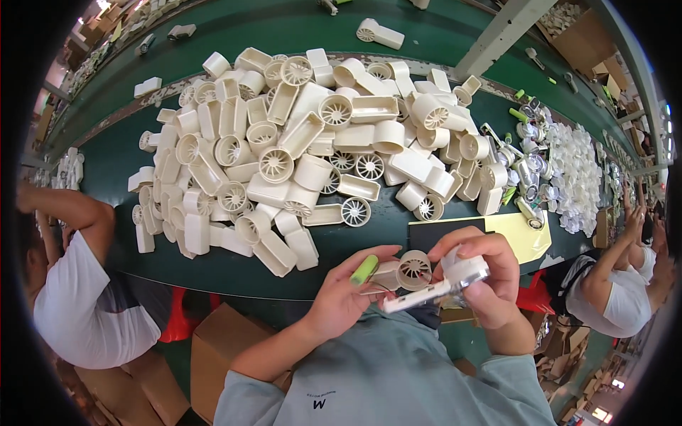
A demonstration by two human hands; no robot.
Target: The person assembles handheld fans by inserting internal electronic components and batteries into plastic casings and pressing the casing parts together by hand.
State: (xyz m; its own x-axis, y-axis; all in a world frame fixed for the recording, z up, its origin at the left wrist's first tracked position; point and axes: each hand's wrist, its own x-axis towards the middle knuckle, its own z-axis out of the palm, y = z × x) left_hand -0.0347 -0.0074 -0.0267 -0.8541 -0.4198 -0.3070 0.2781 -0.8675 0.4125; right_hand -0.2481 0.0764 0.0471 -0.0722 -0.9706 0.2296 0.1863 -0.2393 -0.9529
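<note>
Close to my body, above the table's near edge, my left hand [341,295] is closed around a cream plastic fan housing [414,270] with a round spoked grille. A green cylindrical battery [364,270] rests at the fingers of that hand, with thin red and dark wires beside it. My right hand [494,273] grips a white handheld-fan half [426,292] by its round end, which has a shiny silvery rim. Its flat handle part points left, just in front of the housing; the two pieces are very near, and whether they touch I cannot tell.
A big heap of cream fan housings [284,153] covers the table ahead. To the right lie a yellow sheet [515,234], fan parts with green batteries [529,163] and a pile of clear-white pieces [575,177]. People sit at both sides; a cardboard box [227,355] stands lower left.
</note>
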